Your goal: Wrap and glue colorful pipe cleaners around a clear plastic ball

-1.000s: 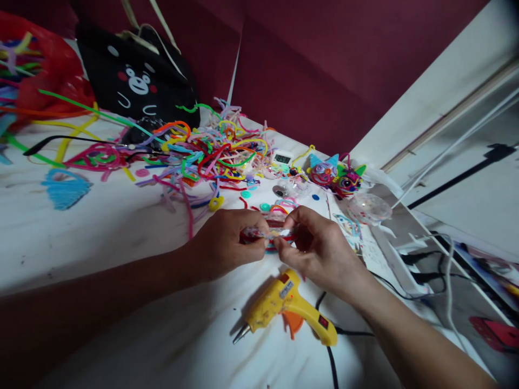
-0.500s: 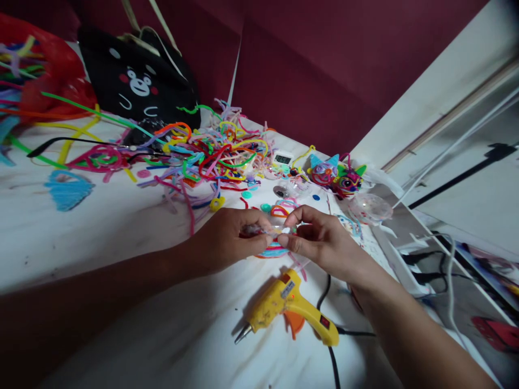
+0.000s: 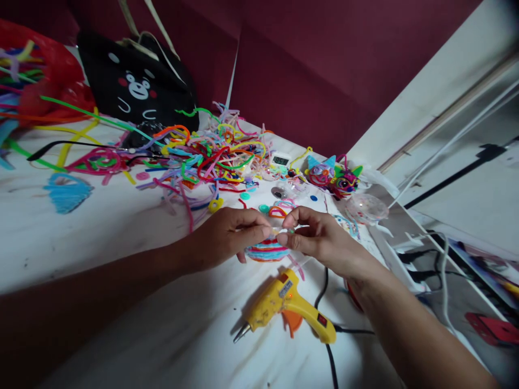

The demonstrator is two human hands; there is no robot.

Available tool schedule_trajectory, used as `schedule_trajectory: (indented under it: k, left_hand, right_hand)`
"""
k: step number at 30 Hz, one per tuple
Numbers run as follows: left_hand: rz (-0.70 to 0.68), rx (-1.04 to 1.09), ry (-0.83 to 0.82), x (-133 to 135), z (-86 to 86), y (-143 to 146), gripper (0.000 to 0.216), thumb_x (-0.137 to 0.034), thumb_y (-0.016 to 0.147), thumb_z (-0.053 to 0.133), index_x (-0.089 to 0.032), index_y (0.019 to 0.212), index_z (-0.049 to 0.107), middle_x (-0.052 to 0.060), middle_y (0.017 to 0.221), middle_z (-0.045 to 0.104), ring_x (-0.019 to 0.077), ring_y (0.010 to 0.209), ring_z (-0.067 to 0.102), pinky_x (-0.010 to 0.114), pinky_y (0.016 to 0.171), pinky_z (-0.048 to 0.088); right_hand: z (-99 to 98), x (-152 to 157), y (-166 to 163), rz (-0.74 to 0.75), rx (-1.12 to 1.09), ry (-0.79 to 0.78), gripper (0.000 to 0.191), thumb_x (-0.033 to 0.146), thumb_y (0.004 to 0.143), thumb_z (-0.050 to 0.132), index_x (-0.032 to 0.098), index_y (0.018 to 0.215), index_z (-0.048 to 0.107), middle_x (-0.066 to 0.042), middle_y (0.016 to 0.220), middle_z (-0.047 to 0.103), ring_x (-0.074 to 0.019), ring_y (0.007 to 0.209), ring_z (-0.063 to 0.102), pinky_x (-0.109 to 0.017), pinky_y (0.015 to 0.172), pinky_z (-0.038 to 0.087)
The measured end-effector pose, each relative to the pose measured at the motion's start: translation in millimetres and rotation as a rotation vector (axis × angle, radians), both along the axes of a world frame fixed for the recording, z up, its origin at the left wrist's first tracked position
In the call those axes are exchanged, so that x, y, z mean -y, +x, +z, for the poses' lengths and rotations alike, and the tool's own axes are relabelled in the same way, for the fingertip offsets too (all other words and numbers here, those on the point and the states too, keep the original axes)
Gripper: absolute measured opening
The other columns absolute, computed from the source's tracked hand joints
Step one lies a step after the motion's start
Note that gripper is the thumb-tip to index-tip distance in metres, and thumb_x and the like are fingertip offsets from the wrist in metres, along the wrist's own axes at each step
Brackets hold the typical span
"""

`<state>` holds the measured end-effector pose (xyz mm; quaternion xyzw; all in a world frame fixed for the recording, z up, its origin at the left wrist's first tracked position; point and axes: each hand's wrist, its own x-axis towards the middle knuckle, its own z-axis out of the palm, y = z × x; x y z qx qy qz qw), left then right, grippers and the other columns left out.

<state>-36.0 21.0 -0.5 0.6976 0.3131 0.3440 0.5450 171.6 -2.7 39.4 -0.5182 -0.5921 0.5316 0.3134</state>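
Thumb and fingers of my left hand (image 3: 243, 229) are pinched on a small clear and whitish piece (image 3: 276, 230), perhaps plastic. My right hand (image 3: 314, 232) pinches the other end of it, with a bit of green at the fingertips. Exactly what the piece is stays too small to tell. Beneath the hands lies a round bundle of light blue and red pipe cleaners (image 3: 265, 253), partly hidden. Closer to me a yellow hot glue gun (image 3: 286, 305) rests on its side, nozzle pointing left, its small light showing orange.
A heap of pipe cleaners (image 3: 219, 154) spreads behind the hands. Further back are a black bag (image 3: 138, 86), a small digital clock (image 3: 280, 160) and two fuzzy animal heads (image 3: 332, 175). A clear dish (image 3: 368, 209) stands right. The glue gun's cord (image 3: 331, 356) crosses the front.
The crinkled clear material showing by my left fingers is no longer visible there. More of the striped pipe-cleaner bundle shows below the hands. Both hands stay pinched close together.
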Motion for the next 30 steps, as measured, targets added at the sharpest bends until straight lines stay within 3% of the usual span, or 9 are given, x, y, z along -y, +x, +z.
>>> schedule_trajectory:
  k: [5,9,16,30]
  left_hand:
    - [-0.007,-0.012,-0.088,-1.9,8.8,-2.4,0.021,-0.029,0.078,0.06,-0.014,0.086,0.071,-0.005,0.059,0.056,0.0078,0.045,0.053,0.015,0.039,0.047]
    - [-0.007,-0.065,-0.054,-9.1,10.9,-9.0,0.024,-0.03,0.074,0.066,-0.017,0.093,0.075,-0.002,0.074,0.064,0.0101,0.056,0.056,0.016,0.042,0.05]
    - [-0.122,-0.059,-0.133,-15.9,7.7,-11.1,0.022,-0.036,0.077,0.065,-0.015,0.078,0.073,-0.003,0.062,0.057,0.0088,0.051,0.053,0.016,0.044,0.049]
    - [-0.012,-0.01,-0.133,-11.6,2.0,-5.2,0.016,-0.03,0.071,0.069,-0.015,0.073,0.069,-0.006,0.057,0.058,0.0052,0.041,0.05,0.014,0.038,0.043]
  right_hand:
    - [1.1,-3.1,0.0,-0.018,-0.015,0.016,0.041,0.03,0.057,0.091,0.018,0.079,0.058,0.01,0.065,0.052,-0.0044,0.052,0.035,-0.023,0.049,0.025]
    - [3.4,-4.6,-0.5,-0.036,0.004,0.005,0.041,0.034,0.057,0.091,0.018,0.077,0.059,0.01,0.064,0.05,-0.0038,0.049,0.033,-0.023,0.049,0.024]
    - [7.0,-4.0,0.9,-0.047,-0.008,-0.016,0.041,0.033,0.056,0.092,0.018,0.074,0.058,0.01,0.06,0.049,-0.0036,0.048,0.035,-0.023,0.049,0.023]
    - [0.8,-5.2,-1.7,-0.02,-0.049,0.006,0.044,0.039,0.057,0.091,0.018,0.077,0.058,0.009,0.067,0.051,-0.0025,0.048,0.032,-0.023,0.045,0.021]
